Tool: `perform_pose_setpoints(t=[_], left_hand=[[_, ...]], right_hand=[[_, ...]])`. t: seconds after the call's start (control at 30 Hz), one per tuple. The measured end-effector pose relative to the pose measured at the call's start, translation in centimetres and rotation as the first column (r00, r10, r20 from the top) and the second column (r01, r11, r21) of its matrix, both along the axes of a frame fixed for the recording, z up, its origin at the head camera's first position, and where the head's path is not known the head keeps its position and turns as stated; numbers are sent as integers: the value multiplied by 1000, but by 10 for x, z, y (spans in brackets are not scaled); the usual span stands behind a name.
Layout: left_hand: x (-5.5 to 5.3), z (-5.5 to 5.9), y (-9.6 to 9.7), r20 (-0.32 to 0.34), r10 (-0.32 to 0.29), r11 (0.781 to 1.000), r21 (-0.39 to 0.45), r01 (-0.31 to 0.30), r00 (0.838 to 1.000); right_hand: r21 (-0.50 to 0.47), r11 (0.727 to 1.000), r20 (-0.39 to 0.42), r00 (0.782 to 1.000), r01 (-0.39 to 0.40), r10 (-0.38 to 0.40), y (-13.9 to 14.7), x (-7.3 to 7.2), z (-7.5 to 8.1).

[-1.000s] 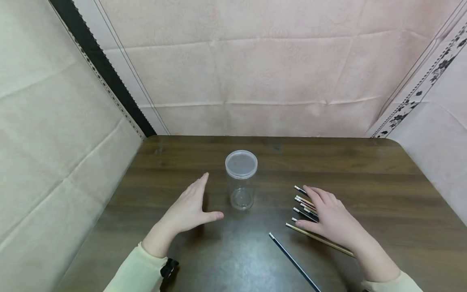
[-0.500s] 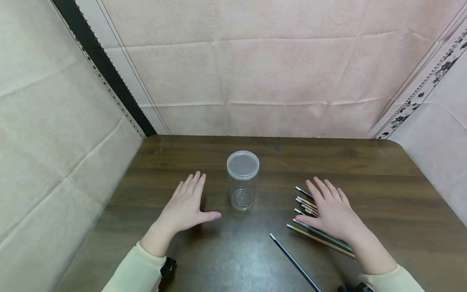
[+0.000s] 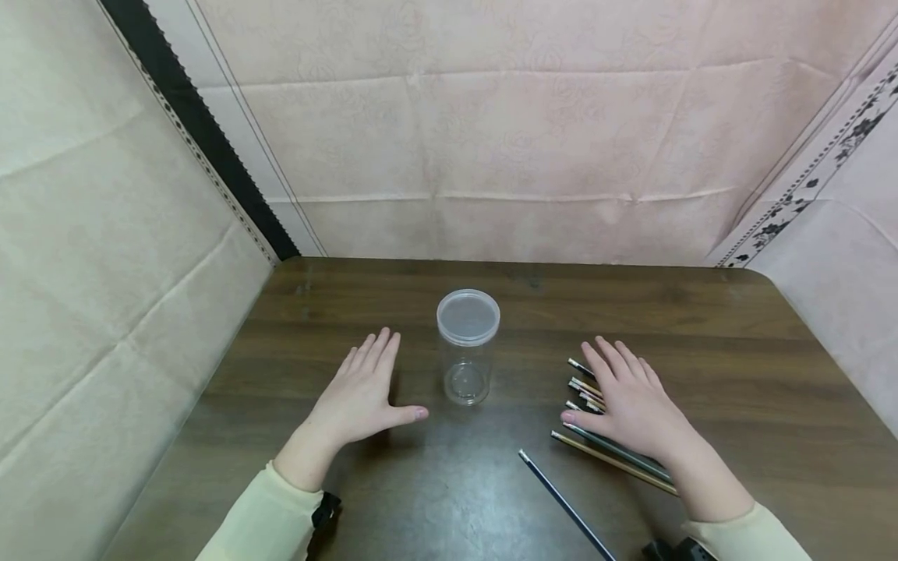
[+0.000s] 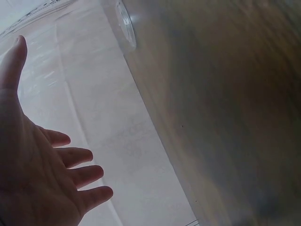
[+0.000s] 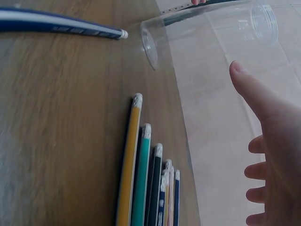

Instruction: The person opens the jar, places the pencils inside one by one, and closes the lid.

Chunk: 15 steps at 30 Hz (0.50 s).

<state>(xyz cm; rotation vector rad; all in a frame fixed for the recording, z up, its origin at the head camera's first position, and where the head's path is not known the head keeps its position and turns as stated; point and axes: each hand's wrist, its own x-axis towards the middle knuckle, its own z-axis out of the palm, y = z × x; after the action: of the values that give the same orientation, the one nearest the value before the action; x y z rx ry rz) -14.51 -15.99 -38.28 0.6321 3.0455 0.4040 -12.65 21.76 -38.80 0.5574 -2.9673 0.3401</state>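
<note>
A clear plastic jar [image 3: 466, 366] with a translucent lid [image 3: 468, 316] stands upright near the table's middle. My left hand [image 3: 359, 396] hovers to its left, fingers spread and straight, thumb toward the jar but apart from it. Over a loose row of several pencils, my right hand [image 3: 634, 405] is held with fingers extended, gripping nothing. In the right wrist view a yellow pencil [image 5: 129, 165], a green pencil [image 5: 141, 179] and darker ones lie side by side below that hand. One dark blue pencil [image 3: 567, 506] lies apart, nearer the front edge.
The brown wooden table [image 3: 295, 312] has rounded far corners. Pale cloth [image 3: 505, 156] hangs behind it and along both sides, with a black strip [image 3: 210, 132] at left. A dark band [image 3: 326, 510] is on the left wrist.
My right hand has lifted off the pencils, its fingers spreading and uncovering more of the green pencil. The left hand's fingers have fanned apart. Jar and pencils stay put.
</note>
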Motion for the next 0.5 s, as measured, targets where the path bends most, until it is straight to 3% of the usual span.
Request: perform_pose_setpoints(t=[0.2,0.5], left_hand=[[-2,-1,2,4,-21,999,31,21,1000],[-7,-5,5,73,-50,994,103,42,996]], right_hand=[[-8,999,32,999,-32,32,-18,-8,3],[-21,997,56,996,-69,70,-47,-21,4]])
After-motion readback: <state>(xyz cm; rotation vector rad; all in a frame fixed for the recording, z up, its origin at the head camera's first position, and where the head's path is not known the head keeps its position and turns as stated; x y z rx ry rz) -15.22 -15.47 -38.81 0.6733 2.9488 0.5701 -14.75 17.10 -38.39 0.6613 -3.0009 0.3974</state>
